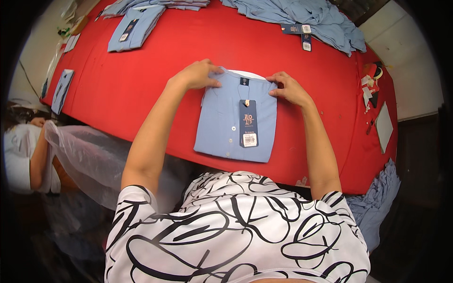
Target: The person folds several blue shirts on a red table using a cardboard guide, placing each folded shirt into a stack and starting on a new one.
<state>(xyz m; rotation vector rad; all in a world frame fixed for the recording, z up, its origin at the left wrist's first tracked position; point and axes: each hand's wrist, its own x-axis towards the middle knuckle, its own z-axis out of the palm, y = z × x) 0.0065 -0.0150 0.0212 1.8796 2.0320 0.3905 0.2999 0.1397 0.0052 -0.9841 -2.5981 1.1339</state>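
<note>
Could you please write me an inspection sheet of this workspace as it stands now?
Surface: red cloth-covered table, bare in the middle.
Job's things: folded light-blue button shirt with a dark hanging tag, lying flat near the front edge.
Clutter: another folded light-blue shirt at the far left; heap of unfolded blue shirts at the far right; small paper scraps and a white card at the right edge.
Hands: left hand and right hand press the shirt's shoulders beside the collar, fingers flat.
Cables: nothing seen.
Surroundings: clear plastic bag at the lower left, beside another person's arm; blue fabric hanging at the lower right.
</note>
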